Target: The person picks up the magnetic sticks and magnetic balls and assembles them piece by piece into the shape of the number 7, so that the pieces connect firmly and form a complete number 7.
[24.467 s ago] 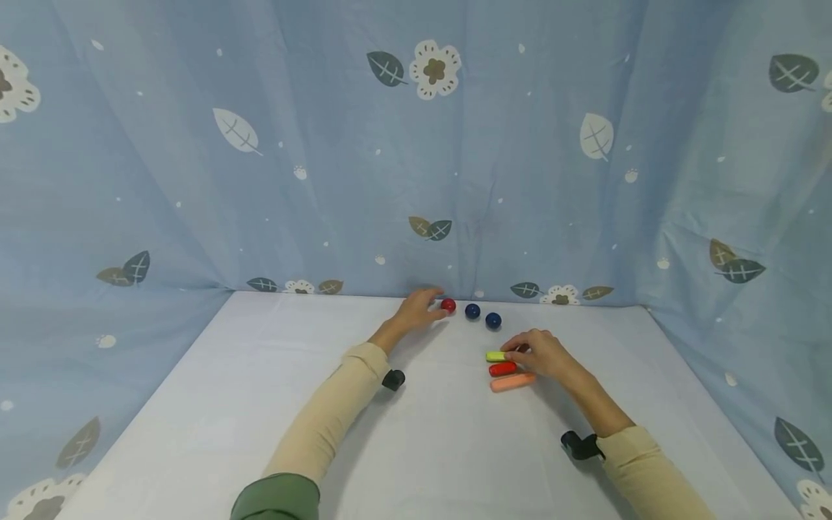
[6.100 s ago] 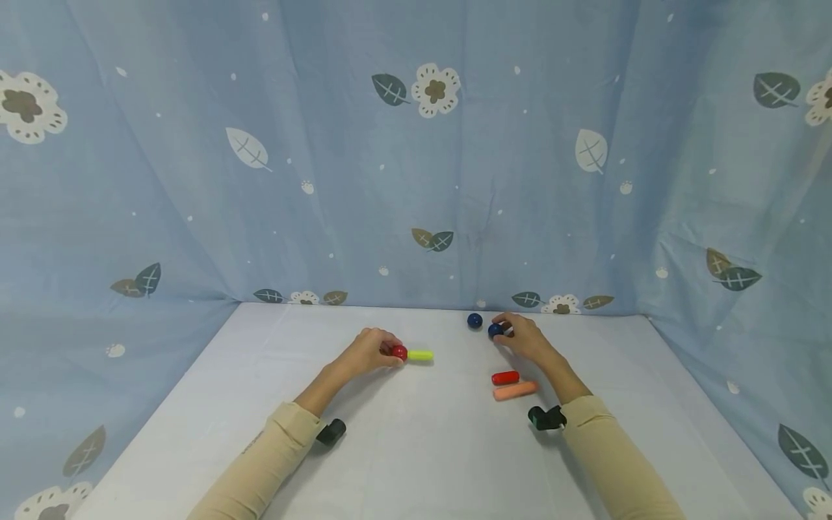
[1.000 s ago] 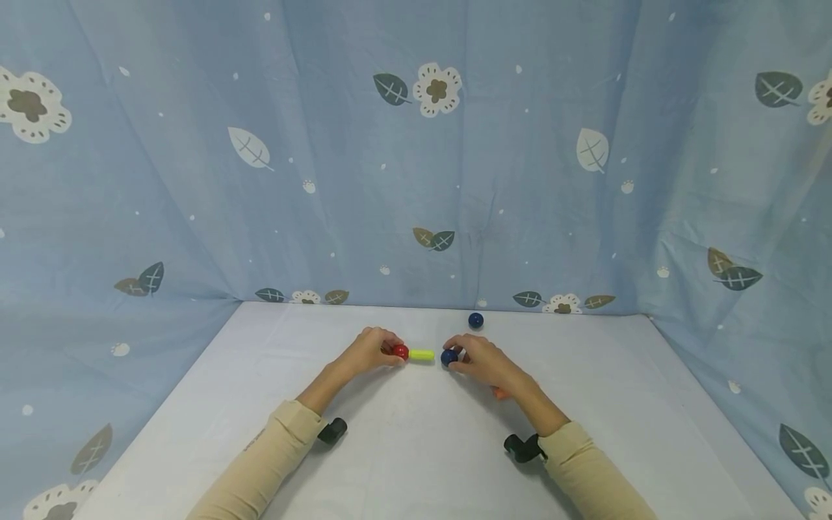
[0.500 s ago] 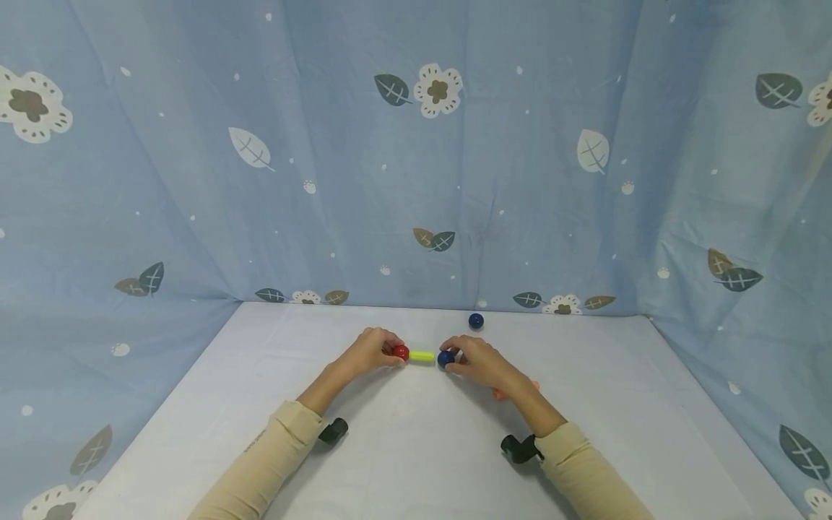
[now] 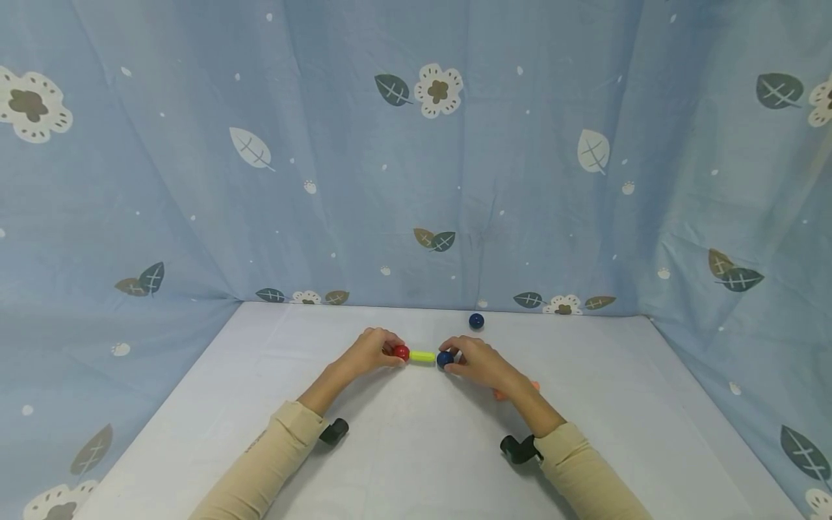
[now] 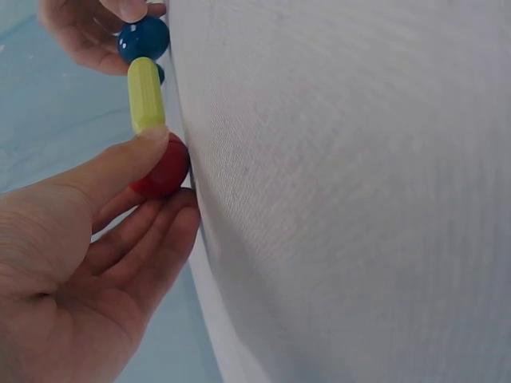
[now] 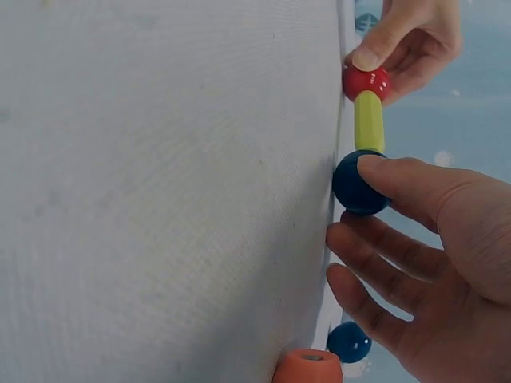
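My left hand (image 5: 369,352) pinches a glossy red ball (image 5: 401,353) between thumb and fingers. From the ball's right side a short yellow-green rod (image 5: 422,357) extends, its near end against the ball. My right hand (image 5: 481,360) pinches a dark blue ball (image 5: 445,360) at the rod's other end. In the right wrist view the rod (image 7: 369,121) lines up between both balls; whether the blue ball (image 7: 359,183) touches it or sits a hair apart, I cannot tell. Partly behind my right forearm lies an orange rod (image 5: 536,386).
A second dark blue ball (image 5: 477,321) rests near the back edge of the white table (image 5: 416,448). Behind the table hangs a blue patterned curtain (image 5: 338,180). Each wrist carries a black camera mount, such as the right one (image 5: 518,449).
Since 6.1 s ago my right hand has carried the blue ball left to the rod's free end, edging closer over the last second. The red rod is now hidden. My left hand barely moved.
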Motion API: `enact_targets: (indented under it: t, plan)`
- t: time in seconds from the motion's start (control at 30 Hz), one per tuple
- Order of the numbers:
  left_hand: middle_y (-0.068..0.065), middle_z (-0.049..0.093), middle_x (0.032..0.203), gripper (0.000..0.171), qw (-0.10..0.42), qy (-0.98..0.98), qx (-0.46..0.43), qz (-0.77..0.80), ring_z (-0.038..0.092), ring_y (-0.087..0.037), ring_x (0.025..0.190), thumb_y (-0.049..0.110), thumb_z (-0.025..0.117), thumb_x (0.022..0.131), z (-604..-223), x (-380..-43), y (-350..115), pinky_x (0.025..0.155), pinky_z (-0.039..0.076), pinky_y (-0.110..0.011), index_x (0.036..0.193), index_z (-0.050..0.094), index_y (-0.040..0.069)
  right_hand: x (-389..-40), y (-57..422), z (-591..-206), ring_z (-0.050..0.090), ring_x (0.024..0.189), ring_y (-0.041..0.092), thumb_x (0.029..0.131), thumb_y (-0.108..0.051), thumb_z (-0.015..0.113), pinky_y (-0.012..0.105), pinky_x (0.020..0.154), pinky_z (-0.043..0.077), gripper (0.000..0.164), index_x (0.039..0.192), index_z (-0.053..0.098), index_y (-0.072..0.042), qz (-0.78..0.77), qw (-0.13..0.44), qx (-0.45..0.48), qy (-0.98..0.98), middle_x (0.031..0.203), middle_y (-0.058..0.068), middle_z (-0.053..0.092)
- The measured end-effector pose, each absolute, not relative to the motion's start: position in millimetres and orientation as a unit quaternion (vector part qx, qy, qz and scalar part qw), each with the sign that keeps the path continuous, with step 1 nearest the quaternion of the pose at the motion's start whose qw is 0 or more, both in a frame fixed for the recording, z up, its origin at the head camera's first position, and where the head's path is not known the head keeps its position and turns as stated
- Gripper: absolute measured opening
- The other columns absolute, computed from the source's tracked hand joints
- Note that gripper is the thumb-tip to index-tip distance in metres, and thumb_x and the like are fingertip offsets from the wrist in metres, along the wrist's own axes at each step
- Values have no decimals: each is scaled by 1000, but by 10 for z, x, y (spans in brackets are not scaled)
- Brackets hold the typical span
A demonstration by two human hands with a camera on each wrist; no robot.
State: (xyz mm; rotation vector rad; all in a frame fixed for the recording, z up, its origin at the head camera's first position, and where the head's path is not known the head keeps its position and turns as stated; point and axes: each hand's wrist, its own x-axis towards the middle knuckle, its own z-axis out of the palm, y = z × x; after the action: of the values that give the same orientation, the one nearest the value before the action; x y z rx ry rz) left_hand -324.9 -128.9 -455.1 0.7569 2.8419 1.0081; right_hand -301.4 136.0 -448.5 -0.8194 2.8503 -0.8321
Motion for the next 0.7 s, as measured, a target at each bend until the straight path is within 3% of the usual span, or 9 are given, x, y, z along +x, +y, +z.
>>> enact_targets:
  t: [0.7]
  plan:
    - [-5,75,94,30,9,915,251,317,66,-12,83,13,82,79,-4546,-3228,-1287,78,57,-30,107,74,4,-3021,1356,-4498,65,85,11,89,-15,73,24,73,54,36,123,64,-9,-281,26,-275,919,106,6,70]
